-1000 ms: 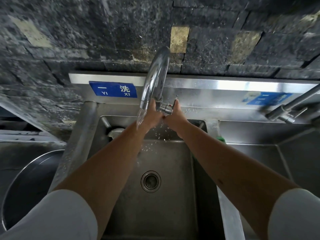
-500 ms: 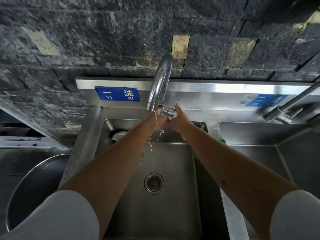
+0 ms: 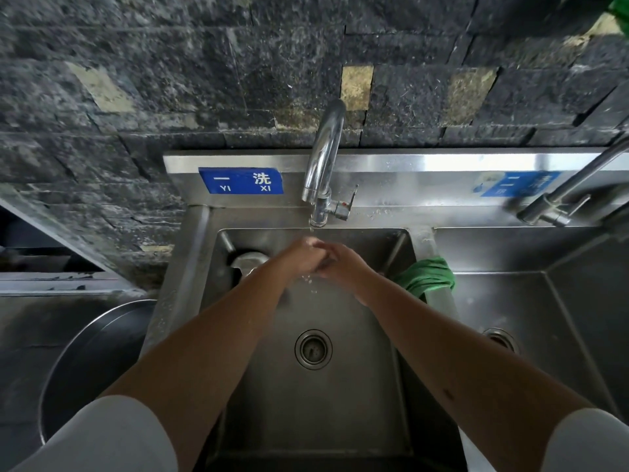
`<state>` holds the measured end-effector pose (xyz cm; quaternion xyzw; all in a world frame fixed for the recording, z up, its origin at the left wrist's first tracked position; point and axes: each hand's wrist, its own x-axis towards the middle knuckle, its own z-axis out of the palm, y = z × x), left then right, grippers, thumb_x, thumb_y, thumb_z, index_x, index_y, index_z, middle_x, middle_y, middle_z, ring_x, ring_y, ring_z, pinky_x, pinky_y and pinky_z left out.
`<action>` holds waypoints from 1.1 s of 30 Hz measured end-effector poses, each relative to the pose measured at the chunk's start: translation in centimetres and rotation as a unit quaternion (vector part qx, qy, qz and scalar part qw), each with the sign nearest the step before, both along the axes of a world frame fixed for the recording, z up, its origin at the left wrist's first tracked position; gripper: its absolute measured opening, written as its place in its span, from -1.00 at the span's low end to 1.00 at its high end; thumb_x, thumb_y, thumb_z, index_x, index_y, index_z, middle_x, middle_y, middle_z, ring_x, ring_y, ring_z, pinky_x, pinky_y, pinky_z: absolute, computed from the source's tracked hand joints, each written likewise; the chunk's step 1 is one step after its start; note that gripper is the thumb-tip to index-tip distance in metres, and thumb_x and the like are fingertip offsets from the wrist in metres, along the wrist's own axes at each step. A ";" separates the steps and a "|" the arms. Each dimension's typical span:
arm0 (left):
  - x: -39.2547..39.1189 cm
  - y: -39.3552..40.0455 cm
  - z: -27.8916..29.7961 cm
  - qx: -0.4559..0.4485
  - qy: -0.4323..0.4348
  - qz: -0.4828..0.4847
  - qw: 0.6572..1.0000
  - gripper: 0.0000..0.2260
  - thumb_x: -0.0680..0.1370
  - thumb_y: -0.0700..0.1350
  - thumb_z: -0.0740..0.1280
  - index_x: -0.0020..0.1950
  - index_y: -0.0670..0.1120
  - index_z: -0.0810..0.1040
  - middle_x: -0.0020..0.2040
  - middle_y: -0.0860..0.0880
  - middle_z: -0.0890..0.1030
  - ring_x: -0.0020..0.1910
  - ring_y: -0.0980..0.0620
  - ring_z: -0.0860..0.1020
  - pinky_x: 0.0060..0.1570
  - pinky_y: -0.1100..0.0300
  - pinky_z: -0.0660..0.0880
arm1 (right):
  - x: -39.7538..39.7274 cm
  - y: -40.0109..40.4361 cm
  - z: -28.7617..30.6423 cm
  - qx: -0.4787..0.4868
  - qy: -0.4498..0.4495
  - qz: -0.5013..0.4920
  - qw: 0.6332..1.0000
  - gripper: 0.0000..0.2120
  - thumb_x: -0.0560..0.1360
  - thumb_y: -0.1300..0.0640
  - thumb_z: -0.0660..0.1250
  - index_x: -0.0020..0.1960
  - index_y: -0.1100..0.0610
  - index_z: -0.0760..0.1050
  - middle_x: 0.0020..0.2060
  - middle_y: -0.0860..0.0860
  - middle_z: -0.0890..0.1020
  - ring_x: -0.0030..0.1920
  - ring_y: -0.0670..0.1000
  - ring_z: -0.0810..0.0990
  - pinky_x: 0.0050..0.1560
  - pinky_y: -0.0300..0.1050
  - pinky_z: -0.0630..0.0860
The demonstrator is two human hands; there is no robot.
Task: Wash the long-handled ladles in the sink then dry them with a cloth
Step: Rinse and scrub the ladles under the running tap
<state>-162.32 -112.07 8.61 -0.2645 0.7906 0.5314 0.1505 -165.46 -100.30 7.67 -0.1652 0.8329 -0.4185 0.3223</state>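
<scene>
Steel surrounds you: your two hands meet over the left basin of the sink, directly below the faucet spout, so what little water drips from it lands on them and runs to the drain beneath. Your left hand and right hand press together, fingers curled into one another; you hold no tool, only each other's hand, which reads as rinsing or rubbing them clean. How each finger lies inside that clasp cannot be told, since the hands overlap.

Only a thin dribble falls from the spout, and the small lever on the faucet body stands within easy reach just above your hands.

One ladle rests in the far left corner of the same basin, its rounded bowl showing and the rest hidden behind your left forearm. I judge it sits there so it is already under the water's reach; whether more ladles lie with it cannot be seen.

The green cloth is draped over the divider between the two basins, just beside your right wrist, kept out of the wet yet close for drying. A large metal pan stands left of the sink.
</scene>
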 end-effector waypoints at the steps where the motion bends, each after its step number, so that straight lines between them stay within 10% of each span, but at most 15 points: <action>1: 0.6 -0.1 -0.2 -0.012 -0.001 -0.018 1.000 -0.76 0.52 -0.18 0.34 0.17 -0.18 0.61 0.07 -0.20 0.66 0.00 -0.10 0.63 0.04 0.08 0.54 | 0.6 0.2 -0.2 0.006 0.003 0.004 1.000 -0.57 0.48 0.28 0.37 0.34 0.15 0.46 0.17 0.14 0.59 0.17 0.14 0.58 0.23 0.05 0.51; 8: 5.5 -0.4 -2.4 -0.086 -0.005 -0.038 0.996 -0.66 0.52 -0.20 0.33 0.30 -0.12 0.55 0.09 -0.13 0.64 -0.03 -0.05 0.57 -0.11 0.20 0.45 | 5.1 1.0 -2.5 0.046 0.021 0.025 0.998 -0.46 0.40 0.28 0.30 0.32 -0.10 0.49 0.10 0.02 0.63 0.01 0.05 0.64 -0.01 0.01 0.62; 17: 11.2 -1.0 -6.4 -0.133 -0.071 -0.038 0.988 -0.63 0.46 -0.07 0.35 0.26 -0.10 0.52 0.23 -0.12 0.56 0.04 -0.07 0.56 -0.15 0.23 0.41 | 9.0 2.7 -5.3 0.093 -0.064 0.014 0.994 -0.35 0.45 0.17 0.44 0.48 0.09 0.29 0.31 0.11 0.48 0.09 -0.01 0.49 -0.01 -0.22 0.40; 23: 14.8 -3.0 -9.1 -0.193 -0.093 -0.022 0.976 -0.54 0.52 -0.04 0.30 0.42 -0.09 0.42 0.39 -0.14 0.47 0.31 -0.12 0.48 0.25 0.07 0.44 | 11.6 4.3 -7.5 0.107 -0.099 0.020 0.989 -0.33 0.47 0.13 0.43 0.51 0.14 0.25 0.42 0.10 0.38 0.36 0.06 0.40 0.28 -0.16 0.35; 33: 18.4 -6.4 -11.7 -0.233 -0.116 0.097 0.961 -0.48 0.48 -0.02 0.29 0.42 -0.09 0.33 0.29 -0.20 0.49 0.25 -0.25 0.49 0.22 -0.10 0.47 | 14.8 0.7 -11.3 0.136 -0.112 0.109 0.978 -0.41 0.51 0.01 0.38 0.48 0.10 0.30 0.32 0.13 0.48 0.21 0.09 0.50 -0.08 -0.20 0.37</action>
